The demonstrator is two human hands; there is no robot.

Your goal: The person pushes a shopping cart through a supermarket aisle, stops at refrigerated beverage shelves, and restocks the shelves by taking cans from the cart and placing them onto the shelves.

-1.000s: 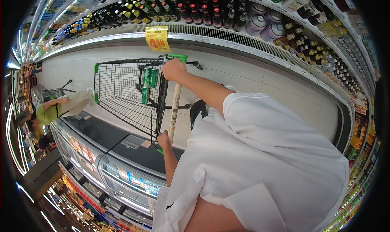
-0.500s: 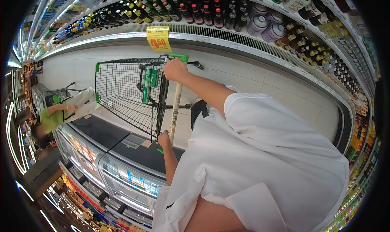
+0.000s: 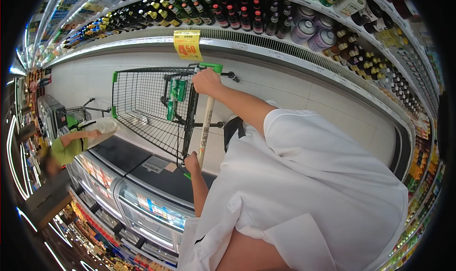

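Observation:
My right hand (image 3: 207, 82), in the upper part of the view, is closed around the pale handle bar (image 3: 206, 123) of a shopping cart, beside its green end piece. Lower down, my left hand (image 3: 192, 162) grips the other end of the same bar. The wire basket of the shopping cart (image 3: 142, 85) extends to the left, away from my body. Green cans (image 3: 177, 90) lie together near the handle side of the cart; their label cannot be read. Dark mesh makes up the basket, with green corner pieces.
Shelves of bottles (image 3: 232, 17) and large cans (image 3: 304, 29) curve along the top, with a yellow price sign (image 3: 187, 44) jutting out. Glass-topped freezers (image 3: 152, 204) line the lower side. Ahead, a person in a green top (image 3: 71, 142) stands near another cart (image 3: 78, 114).
The person in the green top has shifted slightly to the right in view, with an arm now higher. The shelves and price sign have slid slightly rightward. Both my hands keep their hold.

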